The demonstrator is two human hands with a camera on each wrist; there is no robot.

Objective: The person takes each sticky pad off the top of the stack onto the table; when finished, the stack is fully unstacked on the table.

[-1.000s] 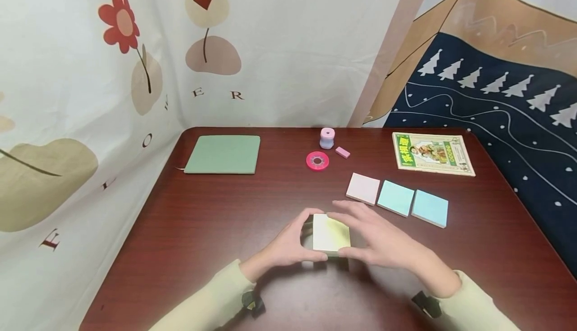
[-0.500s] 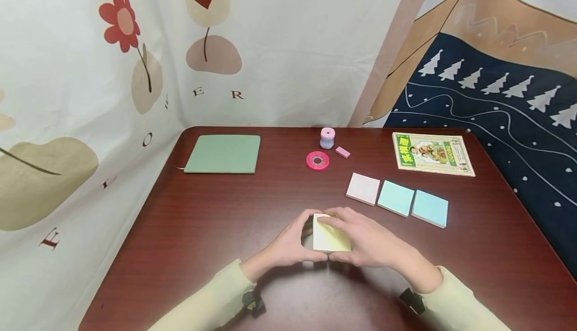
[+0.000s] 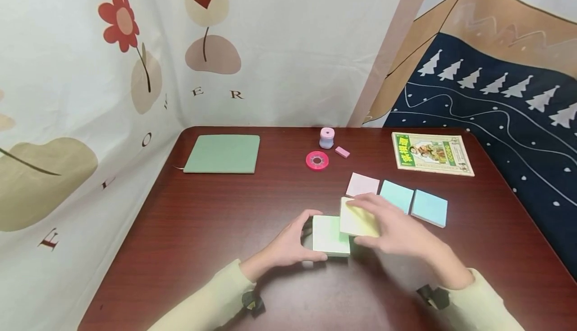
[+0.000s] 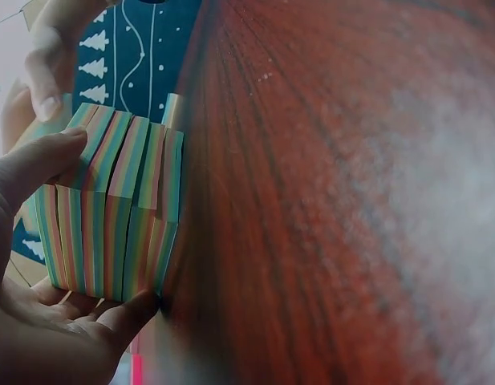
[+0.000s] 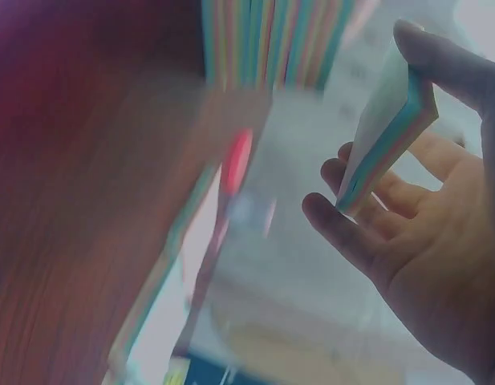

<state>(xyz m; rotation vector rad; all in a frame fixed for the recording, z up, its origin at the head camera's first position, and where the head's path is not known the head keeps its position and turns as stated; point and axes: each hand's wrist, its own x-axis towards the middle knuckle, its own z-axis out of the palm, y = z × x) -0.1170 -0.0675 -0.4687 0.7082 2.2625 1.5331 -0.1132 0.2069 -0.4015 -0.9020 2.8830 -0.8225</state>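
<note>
**Tech A:** Sticky-note block (image 3: 330, 236) location and restraint?

**Tech B:** It sat on the bench (image 3: 216, 221), near the front edge and close to centre. The left hand (image 3: 288, 243) gripped it from the left, thumb on the near side and fingers curled over the far side. The left wrist view showed rainbow-striped edges (image 4: 111, 216) between thumb and fingertips.

**Tech A:** Right hand status?

**Tech B:** The right hand (image 3: 392, 228) pinched a thinner yellow pad (image 3: 358, 219), raised just right of the block and overlapping its far-right corner. The right wrist view showed that pad (image 5: 387, 120) tilted, thumb on top, fingers underneath.

**Tech A:** Surrounding items?

**Tech B:** Three pads lay in a row beyond the right hand: pink pad (image 3: 362, 184), teal pad (image 3: 398, 194), blue pad (image 3: 430, 207). Farther back stood a pink tape roll (image 3: 317, 160), a small pink-topped cylinder (image 3: 326, 137) and a pink eraser (image 3: 342, 151). A green notebook (image 3: 223, 153) lay far left; a printed booklet (image 3: 431, 153) lay far right.
</note>
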